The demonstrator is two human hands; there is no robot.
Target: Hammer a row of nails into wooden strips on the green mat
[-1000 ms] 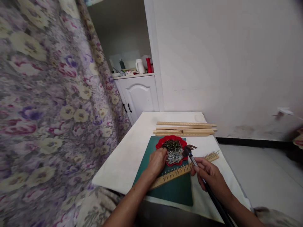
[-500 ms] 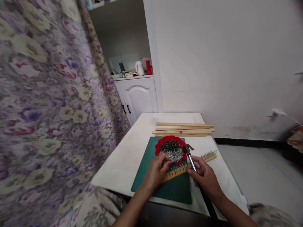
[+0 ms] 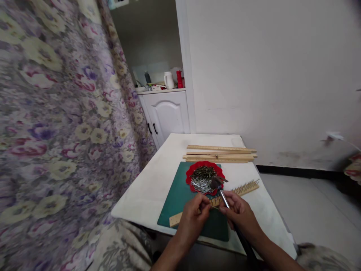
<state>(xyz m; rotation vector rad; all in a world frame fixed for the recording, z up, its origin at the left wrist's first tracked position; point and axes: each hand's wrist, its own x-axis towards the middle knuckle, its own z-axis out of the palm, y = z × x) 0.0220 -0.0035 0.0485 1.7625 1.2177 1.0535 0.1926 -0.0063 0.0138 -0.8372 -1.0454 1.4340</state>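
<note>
My left hand (image 3: 194, 215) is closed in a pinch over a wooden strip (image 3: 245, 187) studded with a row of nails; what it pinches is too small to make out. My right hand (image 3: 239, 213) grips a hammer (image 3: 218, 185) by its dark handle, the head resting near the edge of a red scalloped dish (image 3: 205, 178) heaped with loose nails. The strip lies slanted across a green cutting mat (image 3: 180, 195) on a white table (image 3: 146, 192).
Several plain wooden strips (image 3: 220, 154) lie stacked at the far side of the table. A flowered curtain (image 3: 62, 124) hangs close on the left. A white cabinet (image 3: 166, 113) with a jug and bottles stands behind. A white wall and bare floor are on the right.
My left hand left the nail dish and drew back toward me over the nailed strip, closing into a pinch. The hammer head came down closer to the dish edge.
</note>
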